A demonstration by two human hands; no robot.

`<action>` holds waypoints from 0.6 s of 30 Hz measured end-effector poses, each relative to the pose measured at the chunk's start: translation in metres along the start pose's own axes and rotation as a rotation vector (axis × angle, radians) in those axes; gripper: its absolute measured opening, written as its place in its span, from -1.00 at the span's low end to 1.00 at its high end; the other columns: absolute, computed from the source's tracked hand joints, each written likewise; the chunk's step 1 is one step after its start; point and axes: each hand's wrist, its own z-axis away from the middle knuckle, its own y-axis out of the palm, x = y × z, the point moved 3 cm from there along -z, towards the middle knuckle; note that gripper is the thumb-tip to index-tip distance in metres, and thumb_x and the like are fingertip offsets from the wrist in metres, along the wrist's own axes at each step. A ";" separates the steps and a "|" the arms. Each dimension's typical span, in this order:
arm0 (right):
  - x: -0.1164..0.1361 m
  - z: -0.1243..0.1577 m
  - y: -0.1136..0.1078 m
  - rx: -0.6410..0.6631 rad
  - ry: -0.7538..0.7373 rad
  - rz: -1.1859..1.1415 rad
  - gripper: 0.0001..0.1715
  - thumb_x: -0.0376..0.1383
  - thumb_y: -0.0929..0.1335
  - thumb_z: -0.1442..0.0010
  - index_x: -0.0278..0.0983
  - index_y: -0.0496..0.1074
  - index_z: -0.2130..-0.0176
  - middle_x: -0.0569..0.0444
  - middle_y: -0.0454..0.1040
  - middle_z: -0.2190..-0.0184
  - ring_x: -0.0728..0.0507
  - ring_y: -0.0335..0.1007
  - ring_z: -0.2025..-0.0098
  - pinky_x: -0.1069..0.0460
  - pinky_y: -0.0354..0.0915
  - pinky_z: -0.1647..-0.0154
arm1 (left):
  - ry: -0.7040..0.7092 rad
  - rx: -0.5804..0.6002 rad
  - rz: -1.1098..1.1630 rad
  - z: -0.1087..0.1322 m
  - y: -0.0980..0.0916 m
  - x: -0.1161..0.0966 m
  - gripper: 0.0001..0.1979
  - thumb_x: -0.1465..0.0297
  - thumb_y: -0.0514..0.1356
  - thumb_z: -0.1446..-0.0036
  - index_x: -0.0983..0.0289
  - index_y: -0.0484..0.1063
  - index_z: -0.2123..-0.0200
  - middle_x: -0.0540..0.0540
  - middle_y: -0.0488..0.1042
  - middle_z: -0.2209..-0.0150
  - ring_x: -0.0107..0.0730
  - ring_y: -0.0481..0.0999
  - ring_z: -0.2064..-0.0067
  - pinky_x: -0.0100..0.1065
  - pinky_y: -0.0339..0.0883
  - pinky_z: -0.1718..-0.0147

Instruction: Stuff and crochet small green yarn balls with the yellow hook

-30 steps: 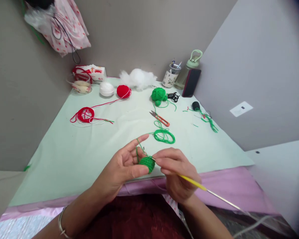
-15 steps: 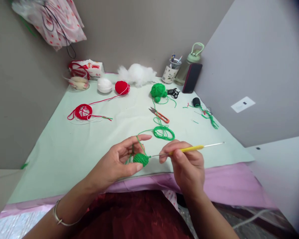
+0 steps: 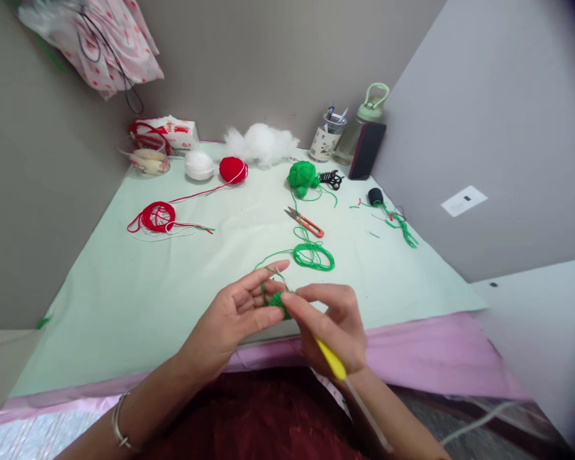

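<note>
Above the bench [image 3: 172, 287]'s near edge, your left grip [image 3: 230, 314] pinches the small green crochet piece [image 3: 276, 300] between thumb and fingers, green strand [image 3: 272, 257] over the index finger, while your right grip [image 3: 336, 319] pinches the yellow-handled hook [image 3: 331, 359], metal tip just beyond the piece.

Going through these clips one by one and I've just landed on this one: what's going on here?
A person's left hand pinches a small green crocheted piece, while the right hand holds a yellow-handled hook up against it; the fingers partly hide the piece. A green strand runs to the left hand from a loose green coil on the table. Beyond the coil lie orange-handled snips and a green yarn ball.
</note>
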 end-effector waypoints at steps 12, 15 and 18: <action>-0.028 -0.021 -0.008 -0.026 0.556 -0.741 -0.85 -0.25 0.46 -0.37 -0.18 0.70 0.23 0.07 0.57 0.40 -0.04 0.44 0.48 0.06 0.38 0.53 | 0.012 0.074 0.034 -0.001 -0.008 -0.013 -0.63 0.28 0.44 -0.21 0.06 0.68 -0.10 0.06 0.55 0.13 -0.41 0.50 0.14 -0.38 0.34 0.07; -0.024 -0.022 -0.003 0.059 0.542 -0.808 -0.86 -0.21 0.47 -0.37 -0.14 0.70 0.22 0.09 0.59 0.40 -0.03 0.43 0.48 0.07 0.38 0.52 | 0.067 0.055 -0.100 -0.001 -0.007 -0.013 -0.52 0.31 0.52 -0.10 -0.02 0.66 -0.12 0.01 0.54 0.13 -0.37 0.49 0.10 -0.33 0.34 0.01; -0.017 -0.021 -0.001 0.078 0.391 -0.624 -0.86 -0.23 0.47 -0.38 -0.11 0.71 0.17 0.05 0.68 0.27 -0.11 0.56 0.24 -0.02 0.50 0.23 | 0.107 0.019 -0.248 -0.004 -0.005 -0.013 -0.37 0.38 0.57 0.00 -0.02 0.62 -0.17 -0.01 0.58 0.15 -0.30 0.52 0.02 -0.24 0.30 -0.15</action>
